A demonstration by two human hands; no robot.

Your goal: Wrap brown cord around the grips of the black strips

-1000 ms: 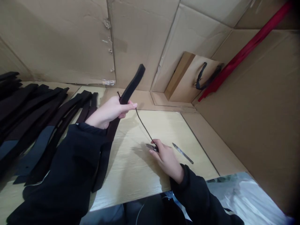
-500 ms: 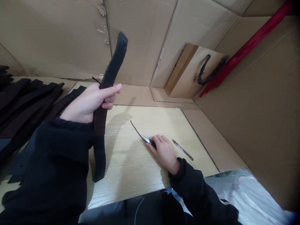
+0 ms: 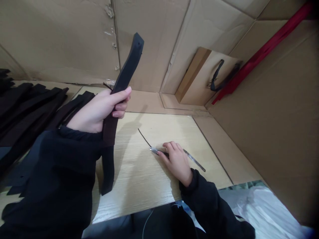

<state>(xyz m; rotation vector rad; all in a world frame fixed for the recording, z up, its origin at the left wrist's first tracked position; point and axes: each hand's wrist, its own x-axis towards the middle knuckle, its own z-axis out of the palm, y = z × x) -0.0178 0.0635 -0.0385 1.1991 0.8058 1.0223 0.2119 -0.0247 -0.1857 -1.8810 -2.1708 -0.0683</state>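
Your left hand (image 3: 102, 106) is clamping a dark curved strip (image 3: 128, 69) above the left part of the tabletop (image 3: 139, 179); your right hand (image 3: 178, 161), well apart, is covering the handles of the snips (image 3: 154, 150), its grip not showing clearly. Lowering the strip carelessly could be risking a nick, since the bare tips are facing leftward. The strip's long axis is running steeply, upper end pointing away and rightward, lower end toward you.
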